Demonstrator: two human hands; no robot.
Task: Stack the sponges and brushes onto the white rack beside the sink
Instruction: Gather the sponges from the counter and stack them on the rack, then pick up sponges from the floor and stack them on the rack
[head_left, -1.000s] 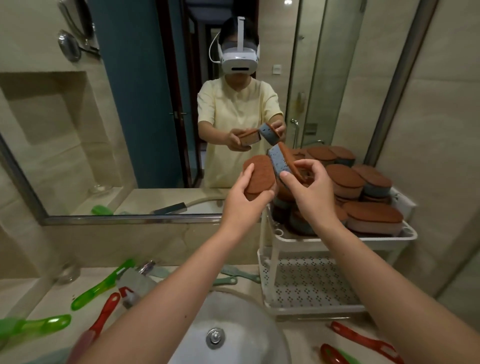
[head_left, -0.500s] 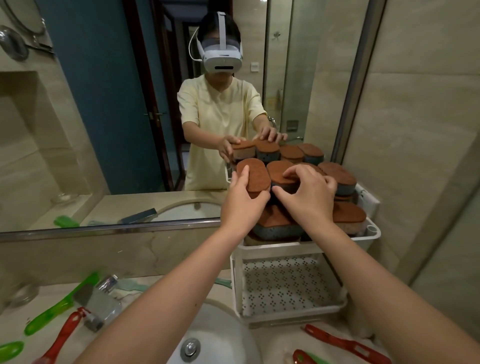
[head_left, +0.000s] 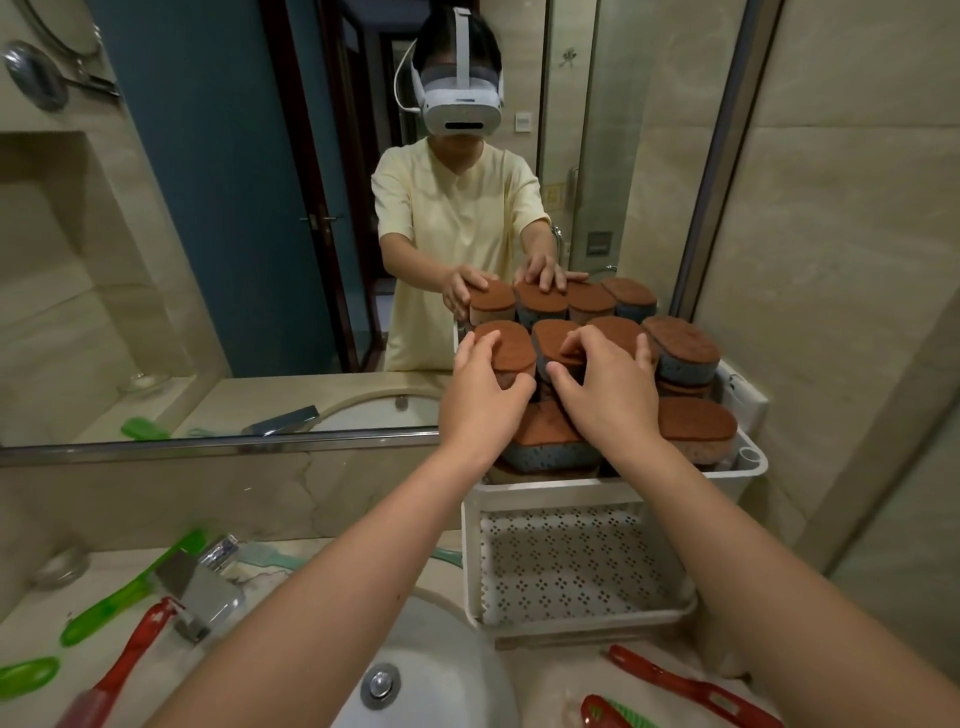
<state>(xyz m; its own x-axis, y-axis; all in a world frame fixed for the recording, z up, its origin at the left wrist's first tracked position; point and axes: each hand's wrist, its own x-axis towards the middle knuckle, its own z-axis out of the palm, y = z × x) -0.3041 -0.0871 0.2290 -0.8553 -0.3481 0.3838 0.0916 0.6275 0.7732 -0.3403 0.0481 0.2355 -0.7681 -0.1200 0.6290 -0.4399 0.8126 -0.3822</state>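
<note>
bathroom counter (head_left: 550, 670), sink (head_left: 447, 675) | white rack (head_left: 545, 493): sponges (head_left: 685, 343) flat, long way toward mirror (head_left: 234, 208) | left hand (head_left: 483, 400), right hand (head_left: 610, 400) each grip one

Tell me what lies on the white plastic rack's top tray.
Brown-topped oval sponges, some blue-grey underneath, piled in layers. The left hand and right hand each hold a top one. The tray floor and lowest sponges are covered.

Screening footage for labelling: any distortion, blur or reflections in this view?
Head view: wide-angle distortion tilts the mirror frame; the mirror repeats the sponges; light is dim and warm; the red brush at lower left is soft.
</note>
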